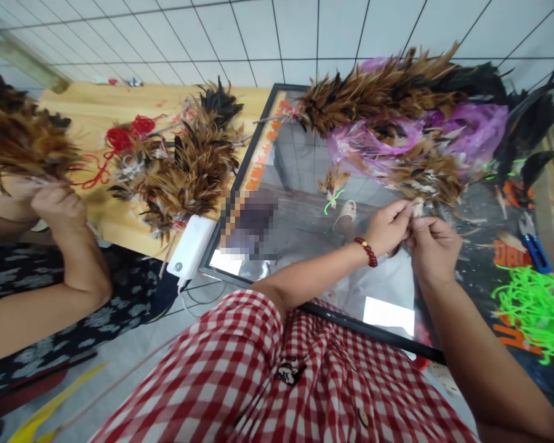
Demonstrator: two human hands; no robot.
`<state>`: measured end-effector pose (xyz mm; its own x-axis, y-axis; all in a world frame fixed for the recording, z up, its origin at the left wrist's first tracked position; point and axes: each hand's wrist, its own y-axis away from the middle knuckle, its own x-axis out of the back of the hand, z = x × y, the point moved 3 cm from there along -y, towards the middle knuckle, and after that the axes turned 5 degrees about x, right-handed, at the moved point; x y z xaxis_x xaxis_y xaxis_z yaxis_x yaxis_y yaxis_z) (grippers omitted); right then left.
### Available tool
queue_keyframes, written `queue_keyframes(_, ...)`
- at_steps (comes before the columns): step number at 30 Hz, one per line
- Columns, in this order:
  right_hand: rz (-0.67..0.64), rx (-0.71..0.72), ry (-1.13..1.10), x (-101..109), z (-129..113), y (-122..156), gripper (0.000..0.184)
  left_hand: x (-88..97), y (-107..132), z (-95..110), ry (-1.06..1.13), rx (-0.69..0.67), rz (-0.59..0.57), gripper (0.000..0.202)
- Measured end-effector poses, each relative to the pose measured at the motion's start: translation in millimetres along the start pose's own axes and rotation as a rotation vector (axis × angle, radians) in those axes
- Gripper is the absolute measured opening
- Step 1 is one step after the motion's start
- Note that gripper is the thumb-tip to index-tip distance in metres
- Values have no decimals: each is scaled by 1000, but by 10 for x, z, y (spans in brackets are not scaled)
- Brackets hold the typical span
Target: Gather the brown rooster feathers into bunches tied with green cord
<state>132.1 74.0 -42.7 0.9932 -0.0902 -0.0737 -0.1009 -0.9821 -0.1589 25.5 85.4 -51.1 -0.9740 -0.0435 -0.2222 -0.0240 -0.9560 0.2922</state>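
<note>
Red-checked gingham (231, 363) fills my foreground; beyond, I see the left hand (388, 224) and right hand (436, 249) pinching brown feathers (431, 178).

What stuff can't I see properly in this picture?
In the head view:
- The bottom ends of the feathers: hidden by the fingers of the left hand and right hand.
- The leftmost bunch: cut off by the left edge.
- Whatever may lie under the purple bag: covered by it.
- Tiny things by the wall: too small.
</note>
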Motion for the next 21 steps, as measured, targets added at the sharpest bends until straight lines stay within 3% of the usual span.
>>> queue_keyframes(6, 96, -42, -41, 15, 30, -19, 35, -66, -55, -27, -15, 6, 44, 22)
queue_keyframes(14, 49, -40, -124, -22, -42, -102, 49, -111, -50, 25, 206, 84, -62, 16)
queue_keyframes(18, 17, -40, -148, -34, -91, -147, 53, -111, -36, 54, 244, 21, -133, 18)
queue_keyframes(21, -14, -57, -166, -19, -95, -162, 53, -109, -30, 72, 247, -34, -123, 20)
